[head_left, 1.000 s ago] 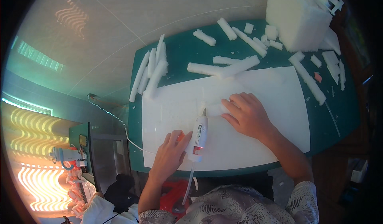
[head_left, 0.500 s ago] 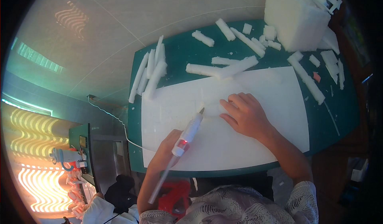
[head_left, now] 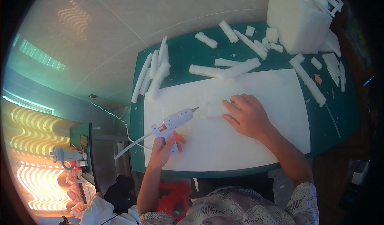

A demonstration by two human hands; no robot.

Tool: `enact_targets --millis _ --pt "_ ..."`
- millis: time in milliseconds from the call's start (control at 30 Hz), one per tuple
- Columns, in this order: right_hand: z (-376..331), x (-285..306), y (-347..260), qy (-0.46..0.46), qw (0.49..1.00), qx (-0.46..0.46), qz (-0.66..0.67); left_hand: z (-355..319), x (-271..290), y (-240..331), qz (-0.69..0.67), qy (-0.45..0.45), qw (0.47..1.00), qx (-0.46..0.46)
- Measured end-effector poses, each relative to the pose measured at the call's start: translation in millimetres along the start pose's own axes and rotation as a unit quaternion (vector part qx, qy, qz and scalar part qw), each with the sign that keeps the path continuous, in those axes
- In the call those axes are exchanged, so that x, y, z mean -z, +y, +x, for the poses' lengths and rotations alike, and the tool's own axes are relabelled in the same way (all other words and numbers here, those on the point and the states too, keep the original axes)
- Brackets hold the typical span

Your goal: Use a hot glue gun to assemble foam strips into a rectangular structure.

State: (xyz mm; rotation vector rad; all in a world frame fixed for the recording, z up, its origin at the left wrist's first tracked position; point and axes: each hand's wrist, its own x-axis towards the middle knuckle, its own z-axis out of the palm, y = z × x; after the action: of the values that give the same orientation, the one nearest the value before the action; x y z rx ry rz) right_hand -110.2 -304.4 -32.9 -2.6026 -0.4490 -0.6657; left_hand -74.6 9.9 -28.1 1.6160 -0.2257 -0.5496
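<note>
My left hand (head_left: 161,152) is wrapped round the handle of a white glue gun (head_left: 175,121) with an orange trigger. A long translucent glue stick (head_left: 134,145) juts from its back end. The metal tip points right, just left of a small white foam piece (head_left: 215,110) that barely stands out against the large white sheet (head_left: 224,155). At that piece's right end, my right hand (head_left: 249,117) has its thumb and bent fingers closed on it, with part of it hidden under the hand.
White foam strips (head_left: 158,79) lie at the left of the green table (head_left: 178,53), with other strips (head_left: 236,68) beyond the sheet. A big white foam box (head_left: 298,23) stands at the far right. A white cord (head_left: 110,112) runs off left, toward a person (head_left: 110,209) at lower left.
The glue gun has turned from pointing steeply up and away to lying more sideways, its tip lower and a little left. My right hand has stayed almost in place.
</note>
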Motion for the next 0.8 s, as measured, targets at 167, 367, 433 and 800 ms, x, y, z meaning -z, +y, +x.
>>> enact_targets --millis 167,367,433,800 --pt "0.1 -1.0 -0.6 -0.002 1.000 -0.002 -0.002 -11.7 -22.0 -12.5 0.059 0.053 0.996 -0.051" --pt "0.2 -0.5 -1.5 -0.004 1.000 -0.005 -0.006 -23.0 -44.2 -11.9 0.191 0.120 0.971 -0.074" --pt "0.6 -0.6 -2.0 -0.005 1.000 -0.007 -0.010 -24.5 -47.2 -10.7 0.241 0.122 0.959 -0.084" --pt "0.3 -0.3 -3.4 -0.004 1.000 -0.009 -0.008 -18.4 -38.5 -25.7 0.415 0.114 0.883 -0.185"
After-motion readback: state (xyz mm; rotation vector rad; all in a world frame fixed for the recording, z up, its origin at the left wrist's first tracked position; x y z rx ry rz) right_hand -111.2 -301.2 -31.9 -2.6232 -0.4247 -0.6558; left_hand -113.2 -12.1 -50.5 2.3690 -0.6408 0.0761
